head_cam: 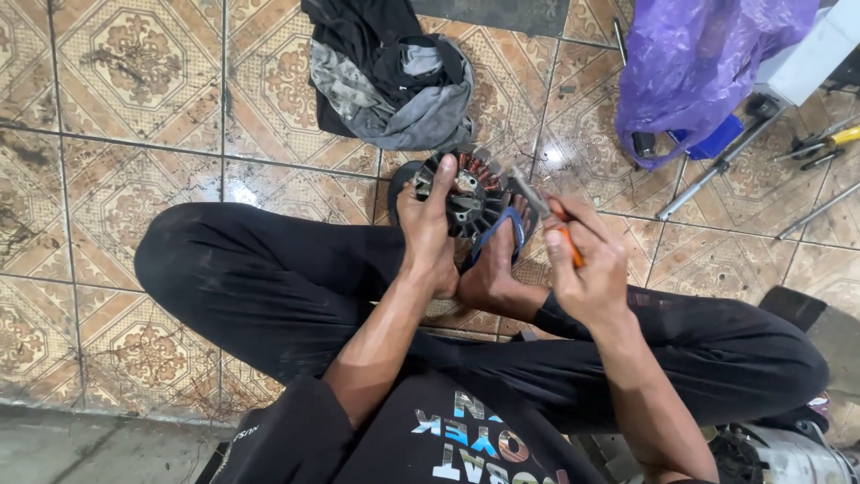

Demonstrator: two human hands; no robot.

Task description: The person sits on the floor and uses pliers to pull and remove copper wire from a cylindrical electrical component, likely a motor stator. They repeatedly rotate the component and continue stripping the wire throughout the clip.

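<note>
I sit cross-legged on a tiled floor. My left hand grips a round black stator with copper-wound coils around its rim, held upright above my sandalled foot. My right hand is closed around orange-handled pliers, whose metal jaws point up and left and reach the stator's right edge. Whether the jaws pinch a wire is too small to tell.
A heap of dark and grey cloth lies on the floor beyond the stator. A purple plastic bag sits at the upper right, with metal rods and hand tools beside it. A metal part rests near my right knee.
</note>
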